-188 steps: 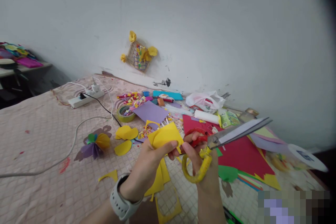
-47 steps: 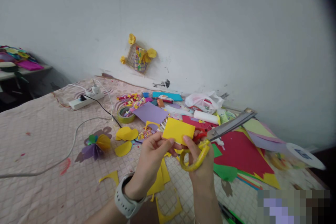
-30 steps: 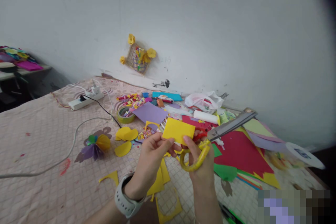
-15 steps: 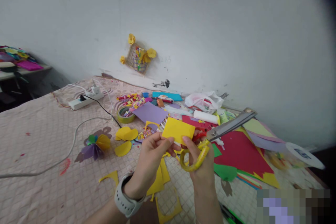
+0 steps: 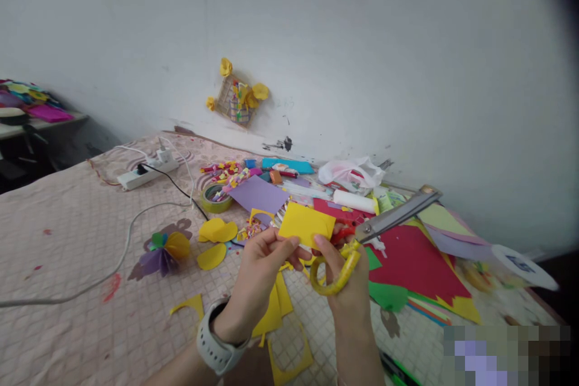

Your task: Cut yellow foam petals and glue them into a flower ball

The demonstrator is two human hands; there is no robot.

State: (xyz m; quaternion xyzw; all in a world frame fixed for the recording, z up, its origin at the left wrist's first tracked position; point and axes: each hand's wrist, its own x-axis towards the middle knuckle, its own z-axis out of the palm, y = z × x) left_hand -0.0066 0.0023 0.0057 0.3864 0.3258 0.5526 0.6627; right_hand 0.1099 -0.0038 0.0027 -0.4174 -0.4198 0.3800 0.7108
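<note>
A rectangular piece of yellow paper [image 5: 306, 222] is held up over the table between both hands. My left hand [image 5: 266, 262] pinches its lower left corner between thumb and fingers. At the lower right corner, the thumb of my right hand [image 5: 346, 274] presses on the same paper. Scissors [image 5: 391, 215] with a yellow-wrapped handle hang on my right hand, their blades together and pointing up to the right. Yellow rounded cutouts [image 5: 217, 232] lie left of my hands. Below my wrists are yellow offcuts [image 5: 292, 365] with curved cut edges.
A paper flower [image 5: 165, 251] stands at the left, near a white power strip [image 5: 147, 174] with cables. Behind my hands are a roll of tape [image 5: 216, 199], purple paper [image 5: 260, 194] and a plastic bag [image 5: 351, 174]. Red paper [image 5: 414, 262] spreads to the right. A green-handled cutter [image 5: 398, 369] lies in front.
</note>
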